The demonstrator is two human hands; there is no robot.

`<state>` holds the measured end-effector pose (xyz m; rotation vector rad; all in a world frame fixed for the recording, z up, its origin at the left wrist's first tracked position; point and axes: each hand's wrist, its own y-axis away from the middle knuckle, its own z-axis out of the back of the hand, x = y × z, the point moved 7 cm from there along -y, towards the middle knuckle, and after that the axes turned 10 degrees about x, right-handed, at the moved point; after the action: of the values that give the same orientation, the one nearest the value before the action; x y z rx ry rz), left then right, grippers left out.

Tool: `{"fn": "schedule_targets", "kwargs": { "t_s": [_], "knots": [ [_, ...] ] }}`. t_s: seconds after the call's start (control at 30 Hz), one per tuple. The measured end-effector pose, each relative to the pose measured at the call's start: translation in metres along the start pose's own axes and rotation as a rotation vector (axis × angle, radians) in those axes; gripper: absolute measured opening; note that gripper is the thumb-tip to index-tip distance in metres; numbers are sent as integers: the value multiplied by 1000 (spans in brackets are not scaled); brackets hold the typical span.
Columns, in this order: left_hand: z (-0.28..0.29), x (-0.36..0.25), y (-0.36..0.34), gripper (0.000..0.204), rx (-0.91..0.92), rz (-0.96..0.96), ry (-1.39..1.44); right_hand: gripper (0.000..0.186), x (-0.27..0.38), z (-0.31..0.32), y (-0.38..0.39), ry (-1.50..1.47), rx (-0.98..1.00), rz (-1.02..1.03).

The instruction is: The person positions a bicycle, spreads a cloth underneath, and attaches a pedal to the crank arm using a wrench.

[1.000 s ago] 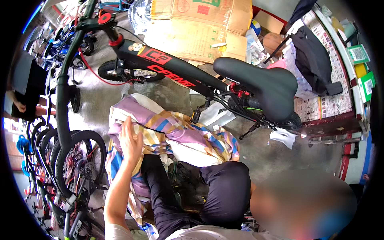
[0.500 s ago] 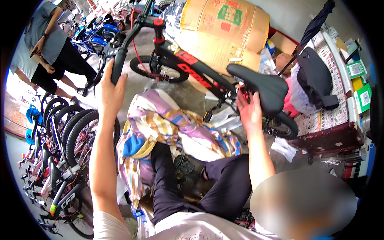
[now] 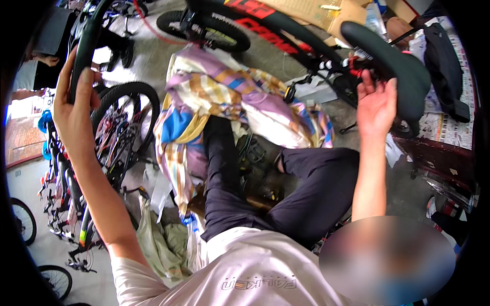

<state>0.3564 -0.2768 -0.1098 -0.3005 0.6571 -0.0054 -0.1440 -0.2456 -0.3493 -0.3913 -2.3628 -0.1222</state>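
Note:
My left hand (image 3: 74,115) is closed around the black handlebar (image 3: 91,33) at the upper left. My right hand (image 3: 375,104) is palm up with fingers apart, right by the underside of the black saddle (image 3: 406,69) and the red seat clamp (image 3: 352,65); whether it touches them is unclear. The black bicycle frame (image 3: 275,33) with red lettering stretches across the top of the view. A bundled plaid and lilac cloth (image 3: 224,89) lies below the bike, around my legs in dark trousers (image 3: 316,188).
Several bicycles (image 3: 112,137) crowd the left side. A co-worker in dark shorts (image 3: 46,61) stands at upper left. Cardboard (image 3: 311,15) lies behind the bike. At right are a paper-covered bench (image 3: 457,127) with a dark jacket (image 3: 441,56). A pale sheet (image 3: 158,234) lies at lower left.
My left hand went from over the cloth to gripping the handlebar. My right hand has come up beside the saddle. The view has shifted, so the bike sits higher in the picture.

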Motion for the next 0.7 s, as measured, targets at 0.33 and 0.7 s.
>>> {"fn": "schedule_targets", "kwargs": {
  "t_s": [0.33,0.7],
  "knots": [
    [-135,103,133,29,-291,3,-72,32,-18,-32,65,343,-83,-191],
    [-472,276,425,29,789,1322,-9,13,-65,-80,62,1530,568,-142]
  ]
}}
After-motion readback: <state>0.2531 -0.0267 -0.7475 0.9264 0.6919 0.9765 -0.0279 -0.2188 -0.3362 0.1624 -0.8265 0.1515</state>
